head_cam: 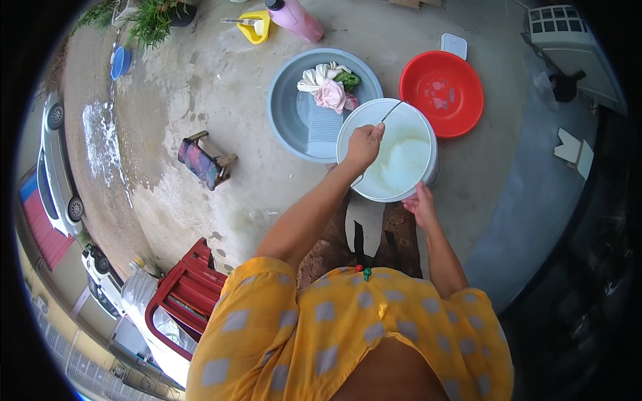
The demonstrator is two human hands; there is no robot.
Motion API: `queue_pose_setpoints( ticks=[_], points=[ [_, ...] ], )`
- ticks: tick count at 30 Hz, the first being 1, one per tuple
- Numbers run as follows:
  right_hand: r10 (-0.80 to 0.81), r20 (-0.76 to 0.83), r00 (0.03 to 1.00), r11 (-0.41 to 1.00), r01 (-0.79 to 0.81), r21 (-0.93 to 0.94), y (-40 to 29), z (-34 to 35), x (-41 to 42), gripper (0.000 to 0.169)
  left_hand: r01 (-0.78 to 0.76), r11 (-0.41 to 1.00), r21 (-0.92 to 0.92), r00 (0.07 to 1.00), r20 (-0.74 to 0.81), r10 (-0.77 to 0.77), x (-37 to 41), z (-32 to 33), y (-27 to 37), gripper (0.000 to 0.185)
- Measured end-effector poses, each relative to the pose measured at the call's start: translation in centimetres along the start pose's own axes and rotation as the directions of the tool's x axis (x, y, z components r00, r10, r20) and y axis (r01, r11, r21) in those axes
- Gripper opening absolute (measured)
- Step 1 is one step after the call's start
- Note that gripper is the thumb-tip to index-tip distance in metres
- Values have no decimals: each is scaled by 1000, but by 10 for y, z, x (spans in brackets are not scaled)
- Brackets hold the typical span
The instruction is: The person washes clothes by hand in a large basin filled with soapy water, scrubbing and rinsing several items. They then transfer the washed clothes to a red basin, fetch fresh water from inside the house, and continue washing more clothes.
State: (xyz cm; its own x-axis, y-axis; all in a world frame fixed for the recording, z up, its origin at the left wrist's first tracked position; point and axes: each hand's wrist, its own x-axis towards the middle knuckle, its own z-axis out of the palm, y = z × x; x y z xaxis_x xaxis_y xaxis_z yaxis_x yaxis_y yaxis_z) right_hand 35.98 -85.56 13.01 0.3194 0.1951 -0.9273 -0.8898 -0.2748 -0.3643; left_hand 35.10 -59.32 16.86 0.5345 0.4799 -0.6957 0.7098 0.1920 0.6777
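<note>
A white plastic bucket (385, 116) is held in front of my legs, its mouth facing me. My left hand (365, 145) grips the wire handle across the mouth. Low on the near right side, my right hand (420, 204) holds the bucket's outside near the rim. The inside looks pale, with a yellowish tinge; whether it contains water is unclear. Behind the bucket, partly covered by it, sits a grey-blue plastic basin (287, 125) with a ridged washboard (327, 129). Crumpled white, pink and green cloths (331, 90) lie in that basin.
A red basin (466, 120) stands to the right beside a white lid-like item (454, 46). Farther off are a pink bottle (298, 20) and a yellow holder (247, 32) with a brush. At left are a small stool (203, 159), wet concrete (100, 140) and a red chair (188, 280).
</note>
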Motion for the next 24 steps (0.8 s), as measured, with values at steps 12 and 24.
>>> queue_pose_setpoints(
  ticks=[12, 24],
  points=[
    [92, -56, 994, 995, -88, 54, -19, 82, 15, 50, -253, 955, 155, 956, -109, 271, 35, -28, 0, 27],
    [76, -180, 981, 990, -96, -107, -51, 138, 29, 42, -250, 968, -32, 965, -90, 246, 33, -34, -12, 24]
  ],
)
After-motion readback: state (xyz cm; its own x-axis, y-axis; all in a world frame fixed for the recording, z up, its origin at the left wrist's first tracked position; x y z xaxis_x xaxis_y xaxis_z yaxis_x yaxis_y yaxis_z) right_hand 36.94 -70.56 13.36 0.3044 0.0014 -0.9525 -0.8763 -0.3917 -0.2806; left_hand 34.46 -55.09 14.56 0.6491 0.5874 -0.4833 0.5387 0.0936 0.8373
